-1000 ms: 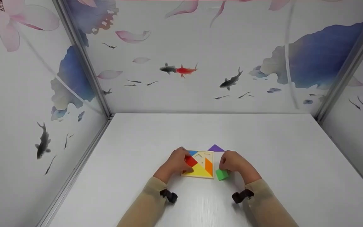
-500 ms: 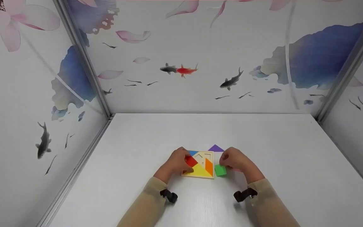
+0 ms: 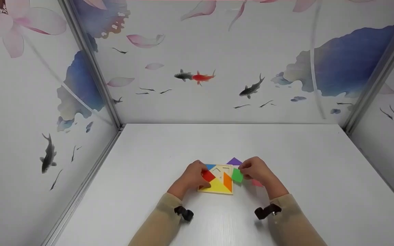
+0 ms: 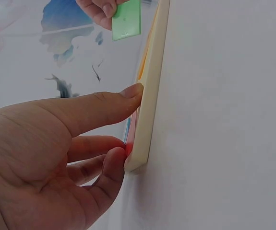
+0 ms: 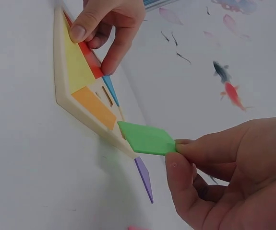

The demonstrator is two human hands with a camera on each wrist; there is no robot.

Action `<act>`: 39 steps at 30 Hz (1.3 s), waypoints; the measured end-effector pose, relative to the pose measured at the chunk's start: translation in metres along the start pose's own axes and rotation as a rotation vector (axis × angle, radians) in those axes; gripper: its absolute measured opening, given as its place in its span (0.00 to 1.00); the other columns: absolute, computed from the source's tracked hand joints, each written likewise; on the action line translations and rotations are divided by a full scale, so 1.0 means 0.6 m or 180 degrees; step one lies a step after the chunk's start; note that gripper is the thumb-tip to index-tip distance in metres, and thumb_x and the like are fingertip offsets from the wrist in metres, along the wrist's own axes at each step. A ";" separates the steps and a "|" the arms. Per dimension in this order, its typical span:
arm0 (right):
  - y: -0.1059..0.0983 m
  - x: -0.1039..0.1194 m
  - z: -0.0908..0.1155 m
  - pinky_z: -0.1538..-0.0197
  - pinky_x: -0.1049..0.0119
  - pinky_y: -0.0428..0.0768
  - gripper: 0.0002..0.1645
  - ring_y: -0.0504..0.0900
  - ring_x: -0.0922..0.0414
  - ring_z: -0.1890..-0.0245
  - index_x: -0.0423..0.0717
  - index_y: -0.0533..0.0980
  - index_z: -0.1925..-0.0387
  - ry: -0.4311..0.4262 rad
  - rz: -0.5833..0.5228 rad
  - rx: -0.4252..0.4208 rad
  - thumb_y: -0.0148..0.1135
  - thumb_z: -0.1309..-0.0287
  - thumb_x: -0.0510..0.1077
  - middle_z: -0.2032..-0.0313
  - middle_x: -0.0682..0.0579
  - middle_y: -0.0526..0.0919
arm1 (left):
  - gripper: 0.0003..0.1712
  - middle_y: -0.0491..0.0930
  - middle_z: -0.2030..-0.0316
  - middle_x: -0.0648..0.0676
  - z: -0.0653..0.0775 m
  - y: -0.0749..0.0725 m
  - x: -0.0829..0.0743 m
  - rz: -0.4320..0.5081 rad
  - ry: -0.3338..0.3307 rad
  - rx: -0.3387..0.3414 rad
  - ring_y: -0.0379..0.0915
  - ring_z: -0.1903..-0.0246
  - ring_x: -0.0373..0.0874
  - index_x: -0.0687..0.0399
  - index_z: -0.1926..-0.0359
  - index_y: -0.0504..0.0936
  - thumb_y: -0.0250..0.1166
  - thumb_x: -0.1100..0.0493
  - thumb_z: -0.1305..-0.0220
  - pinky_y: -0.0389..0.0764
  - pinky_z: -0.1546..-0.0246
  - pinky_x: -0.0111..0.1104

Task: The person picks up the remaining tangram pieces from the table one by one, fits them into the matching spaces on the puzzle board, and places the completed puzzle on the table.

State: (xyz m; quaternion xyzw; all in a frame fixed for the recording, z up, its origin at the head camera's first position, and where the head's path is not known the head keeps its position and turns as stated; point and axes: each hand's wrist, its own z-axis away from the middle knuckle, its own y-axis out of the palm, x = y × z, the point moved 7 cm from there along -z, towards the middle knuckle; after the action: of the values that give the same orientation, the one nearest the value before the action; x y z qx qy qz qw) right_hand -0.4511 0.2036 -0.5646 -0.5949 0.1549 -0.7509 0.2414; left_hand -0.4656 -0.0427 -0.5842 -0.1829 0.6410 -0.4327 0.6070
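Note:
A light wooden tangram board [image 3: 221, 168] lies on the table with yellow [image 3: 217, 186], red [image 3: 208, 175], orange [image 3: 227, 181] and blue [image 3: 210, 166] pieces in it. Empty recesses show at its far right. My left hand [image 3: 193, 175] holds the board's left side, thumb and fingertips touching its face and edge. Between thumb and index finger, my right hand [image 5: 234, 167] pinches a green square piece [image 5: 147, 138] by one corner. That piece is raised and tilted beside the board's right edge. A purple triangle [image 3: 234, 161] lies just behind the board.
A pink piece [image 3: 257, 182] lies under the right wrist, partly hidden. White table surface [image 3: 169, 143] surrounds the board. Printed panels [image 3: 217, 102] stand at the back and both sides.
My right hand has lifted the green square from the table and carried it away from me, up to the board's right edge. The pink piece has come into view. The left hand stays put.

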 end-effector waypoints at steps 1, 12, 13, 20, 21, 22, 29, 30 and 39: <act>0.000 0.000 -0.001 0.55 0.66 0.87 0.10 0.82 0.54 0.64 0.37 0.85 0.51 -0.0009 -0.0032 -0.0023 0.66 0.30 0.36 0.59 0.44 0.85 | 0.34 0.76 0.39 0.54 0.000 0.001 0.000 -0.0012 0.0006 -0.0001 0.71 0.41 0.50 0.58 0.40 0.84 0.84 0.54 0.47 0.77 0.32 0.44; -0.023 0.013 -0.016 0.52 0.67 0.88 0.13 0.83 0.54 0.61 0.36 0.84 0.47 -0.0015 -0.0439 -0.0260 0.64 0.26 0.40 0.53 0.42 0.86 | 0.32 0.76 0.41 0.53 -0.002 -0.009 -0.001 -0.0047 0.0034 -0.0014 0.71 0.42 0.48 0.57 0.41 0.85 0.84 0.53 0.46 0.78 0.34 0.42; -0.026 0.017 -0.018 0.52 0.67 0.88 0.13 0.83 0.54 0.61 0.36 0.84 0.47 -0.0037 -0.0477 -0.0295 0.64 0.26 0.39 0.53 0.42 0.86 | 0.32 0.76 0.41 0.53 -0.003 -0.010 -0.001 -0.0043 0.0038 -0.0023 0.71 0.42 0.48 0.57 0.41 0.85 0.84 0.53 0.46 0.78 0.35 0.42; -0.014 0.025 -0.035 0.53 0.70 0.88 0.14 0.85 0.56 0.61 0.37 0.84 0.46 0.0001 -0.0853 -0.0393 0.63 0.25 0.41 0.50 0.42 0.86 | 0.34 0.75 0.39 0.53 -0.002 -0.005 0.001 0.0024 -0.0024 0.0005 0.71 0.41 0.48 0.57 0.39 0.84 0.84 0.53 0.46 0.78 0.34 0.42; -0.008 0.023 -0.038 0.53 0.71 0.88 0.14 0.85 0.56 0.61 0.37 0.84 0.45 0.0016 -0.0916 -0.0379 0.63 0.25 0.41 0.50 0.42 0.85 | 0.34 0.75 0.39 0.53 -0.001 -0.003 0.001 0.0025 -0.0029 0.0012 0.71 0.42 0.48 0.57 0.40 0.84 0.84 0.53 0.46 0.78 0.35 0.41; -0.001 0.021 -0.040 0.53 0.71 0.87 0.14 0.85 0.56 0.61 0.37 0.84 0.45 0.0028 -0.0961 -0.0353 0.63 0.25 0.41 0.49 0.42 0.85 | 0.34 0.76 0.40 0.53 0.000 -0.001 0.001 0.0022 -0.0017 0.0019 0.71 0.42 0.48 0.57 0.40 0.84 0.84 0.53 0.46 0.79 0.35 0.41; 0.022 0.001 -0.046 0.56 0.71 0.87 0.14 0.84 0.56 0.62 0.35 0.84 0.46 0.0171 -0.1129 -0.0311 0.63 0.29 0.36 0.50 0.42 0.85 | 0.33 0.76 0.40 0.53 0.006 0.004 -0.006 -0.0015 0.0056 0.0030 0.71 0.43 0.47 0.57 0.40 0.84 0.83 0.53 0.45 0.79 0.35 0.41; 0.025 0.000 -0.047 0.56 0.71 0.86 0.14 0.83 0.56 0.62 0.36 0.84 0.47 0.0194 -0.1128 -0.0313 0.63 0.30 0.35 0.50 0.42 0.85 | 0.33 0.76 0.40 0.53 0.006 0.003 -0.006 -0.0032 0.0066 0.0021 0.71 0.43 0.47 0.58 0.40 0.84 0.83 0.53 0.45 0.79 0.35 0.41; 0.059 0.015 -0.051 0.56 0.70 0.86 0.12 0.83 0.53 0.60 0.38 0.85 0.50 0.0214 -0.0973 -0.0341 0.63 0.31 0.35 0.50 0.42 0.85 | 0.34 0.76 0.38 0.54 0.006 -0.002 -0.005 -0.0019 0.0086 0.0033 0.72 0.41 0.49 0.59 0.39 0.84 0.83 0.53 0.45 0.78 0.34 0.42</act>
State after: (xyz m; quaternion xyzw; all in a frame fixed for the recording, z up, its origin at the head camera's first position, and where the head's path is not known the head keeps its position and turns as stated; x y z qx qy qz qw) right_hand -0.4763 0.1673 -0.5832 -0.5982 0.1103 -0.7890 0.0870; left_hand -0.4621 -0.0423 -0.5809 -0.1757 0.6464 -0.4402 0.5979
